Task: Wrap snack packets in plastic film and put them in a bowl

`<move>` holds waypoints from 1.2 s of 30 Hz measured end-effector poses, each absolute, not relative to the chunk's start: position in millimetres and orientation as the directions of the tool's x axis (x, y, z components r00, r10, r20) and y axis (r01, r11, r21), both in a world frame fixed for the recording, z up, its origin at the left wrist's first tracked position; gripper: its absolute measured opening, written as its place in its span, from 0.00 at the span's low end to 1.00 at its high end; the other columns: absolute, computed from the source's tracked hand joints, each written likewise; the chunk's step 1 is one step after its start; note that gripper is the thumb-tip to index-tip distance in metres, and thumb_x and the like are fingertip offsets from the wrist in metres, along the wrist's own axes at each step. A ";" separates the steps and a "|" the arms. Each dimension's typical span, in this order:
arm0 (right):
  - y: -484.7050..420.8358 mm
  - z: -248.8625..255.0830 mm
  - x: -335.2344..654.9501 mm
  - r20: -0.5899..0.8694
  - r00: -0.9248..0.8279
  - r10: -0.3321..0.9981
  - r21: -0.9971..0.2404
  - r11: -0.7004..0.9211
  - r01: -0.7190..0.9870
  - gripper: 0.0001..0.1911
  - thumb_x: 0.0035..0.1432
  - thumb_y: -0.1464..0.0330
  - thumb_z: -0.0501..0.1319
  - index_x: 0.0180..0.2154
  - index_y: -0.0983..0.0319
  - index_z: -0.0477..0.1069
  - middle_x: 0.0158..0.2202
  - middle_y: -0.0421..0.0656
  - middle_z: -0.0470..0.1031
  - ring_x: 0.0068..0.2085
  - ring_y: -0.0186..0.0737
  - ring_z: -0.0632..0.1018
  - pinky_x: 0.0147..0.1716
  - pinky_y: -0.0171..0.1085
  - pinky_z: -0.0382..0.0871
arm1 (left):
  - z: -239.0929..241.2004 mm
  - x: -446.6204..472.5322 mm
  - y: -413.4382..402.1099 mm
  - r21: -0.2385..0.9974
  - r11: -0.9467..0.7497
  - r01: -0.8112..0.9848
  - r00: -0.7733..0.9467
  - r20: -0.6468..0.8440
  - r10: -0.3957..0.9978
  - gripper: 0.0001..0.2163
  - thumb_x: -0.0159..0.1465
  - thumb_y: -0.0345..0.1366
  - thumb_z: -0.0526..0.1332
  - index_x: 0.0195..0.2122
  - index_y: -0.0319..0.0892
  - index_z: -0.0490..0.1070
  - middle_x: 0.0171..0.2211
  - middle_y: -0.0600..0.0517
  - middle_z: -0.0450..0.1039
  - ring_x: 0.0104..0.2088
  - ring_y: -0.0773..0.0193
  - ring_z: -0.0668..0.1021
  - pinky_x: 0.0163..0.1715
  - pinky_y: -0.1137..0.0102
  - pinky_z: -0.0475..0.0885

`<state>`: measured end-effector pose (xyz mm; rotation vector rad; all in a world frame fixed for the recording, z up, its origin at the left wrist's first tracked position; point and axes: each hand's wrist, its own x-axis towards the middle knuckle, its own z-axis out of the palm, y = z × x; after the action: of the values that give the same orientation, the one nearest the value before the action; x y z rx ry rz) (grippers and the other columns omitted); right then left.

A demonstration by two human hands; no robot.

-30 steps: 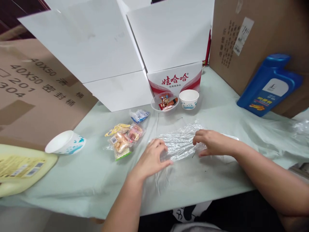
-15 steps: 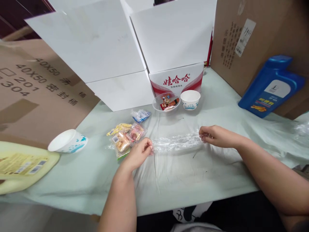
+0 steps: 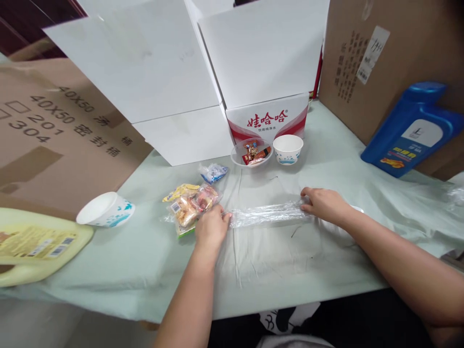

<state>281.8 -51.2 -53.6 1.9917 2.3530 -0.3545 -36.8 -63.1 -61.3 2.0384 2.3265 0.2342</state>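
Note:
A narrow, gathered strip of clear plastic film [image 3: 266, 214] stretches between my two hands, low over the cloth-covered table. My left hand [image 3: 213, 226] is closed on its left end, thumb against the fingers. At the other end my right hand [image 3: 322, 203] pinches the film, its fingers bent down. Beside my left hand lie packaged snacks [image 3: 186, 211] in clear and yellow wrappers. A blue-and-white wrapper [image 3: 213, 172] rests just beyond them. Under my right forearm a pale rounded rim [image 3: 357, 209] shows in part; the forearm hides the rest.
A clear bowl [image 3: 235, 157] of small wrapped snacks and a white paper bowl [image 3: 288, 149] stand before white boxes [image 3: 268, 118]. At left are another paper bowl [image 3: 105, 210] and a yellow jug [image 3: 43, 246]. A blue bottle [image 3: 409, 133] leans against a brown carton [image 3: 362, 58].
My left hand has turned so its back faces up more. The film is pulled straighter and sits lower. My right hand's fingers point further down. The whole view has shifted slightly.

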 end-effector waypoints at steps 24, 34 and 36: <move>-78.3 -21.4 276.6 -0.206 -0.706 0.677 -0.956 -0.293 -0.002 0.18 0.59 0.56 0.62 0.43 0.64 0.69 0.38 0.47 0.78 0.38 0.39 0.81 0.32 0.34 0.74 | -70.9 42.0 -121.8 0.388 -0.829 0.404 0.903 -0.021 0.430 0.24 0.65 0.42 0.59 0.62 0.54 0.60 0.61 0.54 0.64 0.66 0.53 0.58 0.65 0.53 0.47; -50.9 -66.3 251.7 -0.327 -0.442 0.835 -0.884 -0.436 -0.170 0.17 0.61 0.64 0.61 0.50 0.63 0.65 0.54 0.52 0.69 0.45 0.41 0.79 0.54 0.46 0.69 | -69.9 41.2 -114.3 0.460 -0.776 0.433 0.887 -0.064 0.457 0.33 0.63 0.49 0.60 0.66 0.44 0.53 0.63 0.44 0.61 0.66 0.51 0.58 0.66 0.55 0.47; -49.9 -70.1 250.6 -0.292 -0.450 0.844 -0.898 -0.404 -0.174 0.19 0.60 0.63 0.62 0.51 0.61 0.64 0.57 0.52 0.66 0.47 0.42 0.79 0.55 0.47 0.68 | -70.3 41.5 -114.0 0.467 -0.764 0.445 0.882 -0.081 0.464 0.34 0.63 0.50 0.60 0.66 0.44 0.52 0.65 0.43 0.59 0.67 0.50 0.56 0.66 0.53 0.48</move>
<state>250.6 -49.9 -70.1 1.6191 1.7345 -3.0256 41.5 -114.0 -70.3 2.5653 0.6611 0.0542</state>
